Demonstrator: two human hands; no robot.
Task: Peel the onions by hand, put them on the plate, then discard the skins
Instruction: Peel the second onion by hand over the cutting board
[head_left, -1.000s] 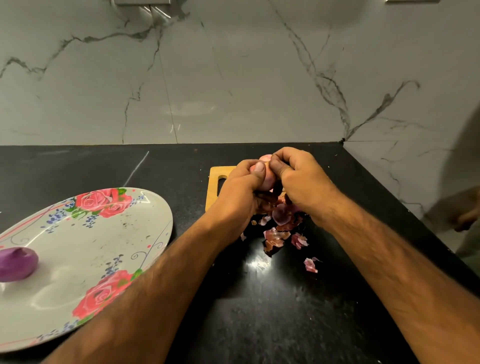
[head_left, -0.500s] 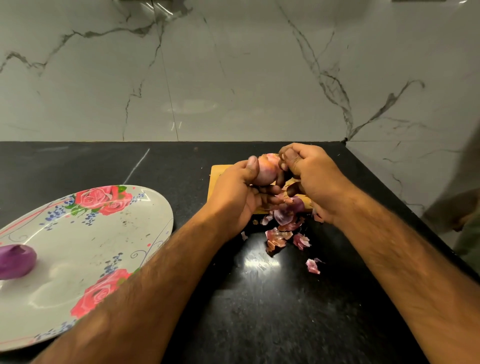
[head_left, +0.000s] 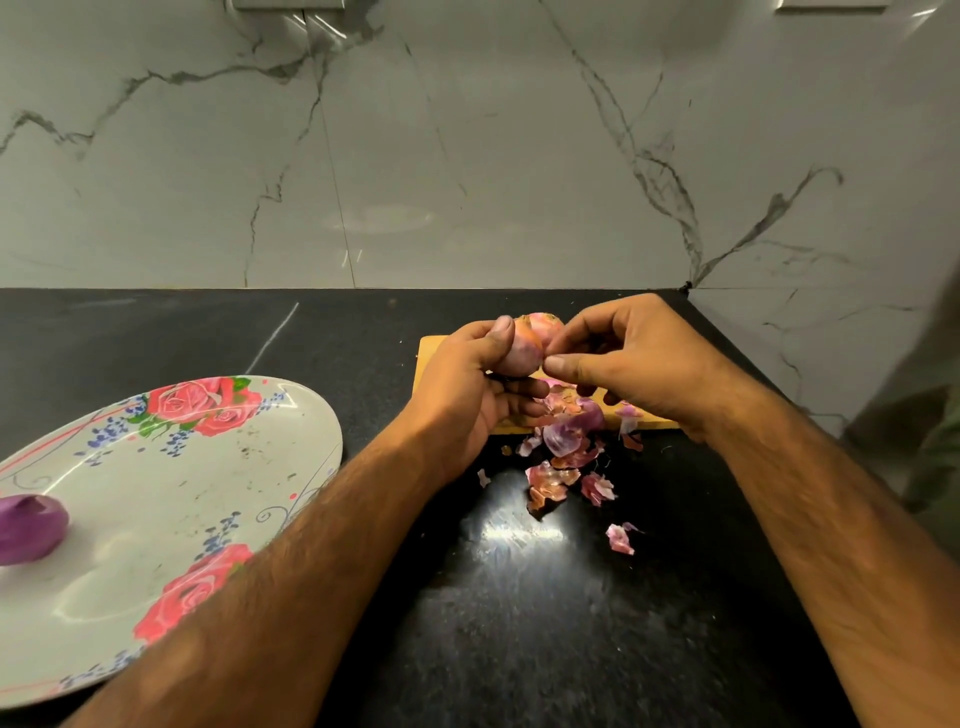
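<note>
My left hand (head_left: 467, 384) grips a pink, partly skinned onion (head_left: 530, 345) above the wooden cutting board (head_left: 431, 353). At the onion's right side my right hand (head_left: 628, 358) pinches its skin between thumb and forefinger. Below the hands a heap of torn onion skins (head_left: 566, 452) lies across the board's front edge and the black counter, with one loose piece (head_left: 621, 538) nearer to me. A peeled purple onion (head_left: 28, 527) rests on the left part of the rose-patterned plate (head_left: 156, 493).
The black counter (head_left: 519, 623) meets a white marble wall (head_left: 467, 156) at the back and another wall close on the right. A person's green sleeve (head_left: 930, 441) shows at the right edge.
My right hand has shifted from the top of the onion to its right side and now pinches the skin there. The left hand has turned the onion slightly.
</note>
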